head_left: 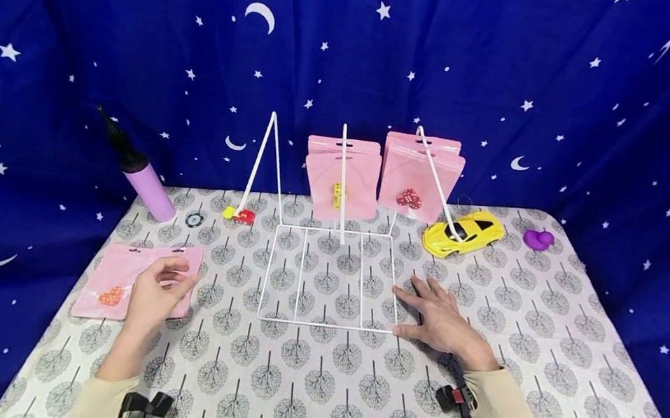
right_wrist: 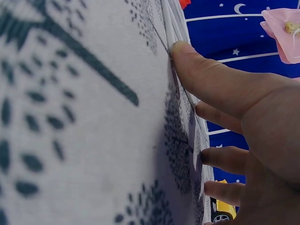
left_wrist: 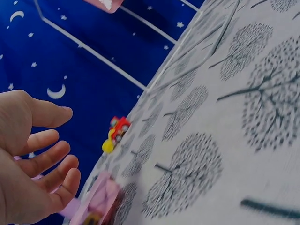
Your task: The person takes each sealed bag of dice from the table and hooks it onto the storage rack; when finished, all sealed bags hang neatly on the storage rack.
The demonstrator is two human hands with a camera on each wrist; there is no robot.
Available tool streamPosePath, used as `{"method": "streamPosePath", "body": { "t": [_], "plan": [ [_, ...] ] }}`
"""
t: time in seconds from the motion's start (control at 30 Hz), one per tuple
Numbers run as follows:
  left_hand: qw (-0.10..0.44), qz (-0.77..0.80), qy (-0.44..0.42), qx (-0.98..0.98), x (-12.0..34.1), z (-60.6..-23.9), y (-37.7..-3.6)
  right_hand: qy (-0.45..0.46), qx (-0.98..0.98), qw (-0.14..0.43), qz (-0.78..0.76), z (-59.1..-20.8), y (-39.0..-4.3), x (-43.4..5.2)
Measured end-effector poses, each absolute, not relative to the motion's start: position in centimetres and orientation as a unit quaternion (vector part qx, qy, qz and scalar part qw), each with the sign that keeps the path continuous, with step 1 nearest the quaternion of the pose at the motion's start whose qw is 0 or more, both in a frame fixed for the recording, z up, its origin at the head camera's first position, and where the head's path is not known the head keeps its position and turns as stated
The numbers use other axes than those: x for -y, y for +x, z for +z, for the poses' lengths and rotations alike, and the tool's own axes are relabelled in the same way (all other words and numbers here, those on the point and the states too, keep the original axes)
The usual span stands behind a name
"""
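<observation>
At the far left of the table (head_left: 549,322) lies a purple hand pump (head_left: 144,180), its black tip pointing up toward the starry curtain (head_left: 79,27). In front of it, near the table's left edge, a flat pink pouch (head_left: 110,275) with something orange inside rests on the cloth. The left hand (head_left: 153,294) hovers just above the pouch's right part, fingers loosely bent and spread, gripping nothing (the left wrist view shows the palm open, fingers apart). Behind, a small red and yellow toy (head_left: 239,214) sits beside the rack's left leg.

In the middle stands the white wire rack (head_left: 332,276), its base grid flat on the cloth. Two groups of pink pouches (head_left: 342,178) hang on its pegs at the back. The right hand (head_left: 438,318) lies flat with straight fingers on the base's front right corner, the thumb touching the wire. Farther right are a yellow toy car (head_left: 464,234) and a purple duck (head_left: 538,239).
</observation>
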State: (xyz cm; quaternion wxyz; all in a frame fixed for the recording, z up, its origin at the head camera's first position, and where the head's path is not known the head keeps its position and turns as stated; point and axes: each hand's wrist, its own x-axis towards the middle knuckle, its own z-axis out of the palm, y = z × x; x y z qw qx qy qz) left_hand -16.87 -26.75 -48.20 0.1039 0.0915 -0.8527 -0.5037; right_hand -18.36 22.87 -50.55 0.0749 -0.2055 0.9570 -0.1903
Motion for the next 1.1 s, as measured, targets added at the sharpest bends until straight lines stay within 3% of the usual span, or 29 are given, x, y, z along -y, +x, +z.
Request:
{"method": "streamPosePath", "body": {
  "t": [0.4,1.1],
  "plan": [
    [0.11,-0.42,0.153,0.888,29.2,-48.3,-15.8,-0.205,-0.958,0.071,-0.186,-50.4,-18.2,-22.8],
    [0.052,-0.382,0.185,0.904,31.1,-48.4,-14.7,-0.202,-0.958,0.069,-0.192,-50.6,-18.2,-22.8]
  ]
}}
